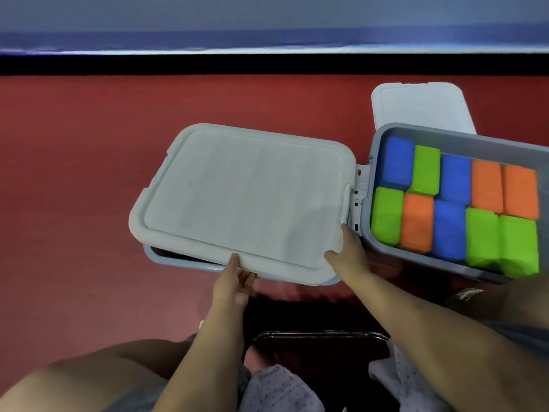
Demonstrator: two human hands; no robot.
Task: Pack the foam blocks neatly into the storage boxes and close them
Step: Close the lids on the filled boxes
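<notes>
coloured foam blocks (451,203) fill open box (457,133); lidded box (237,197).

The white lid (243,200) covers the left storage box (178,260), hiding its contents. The right storage box (463,138) runs off the right edge, and its far wall covers part of the second lid (421,108). Left hand (233,281) fingertips tuck under the lid rim
</notes>
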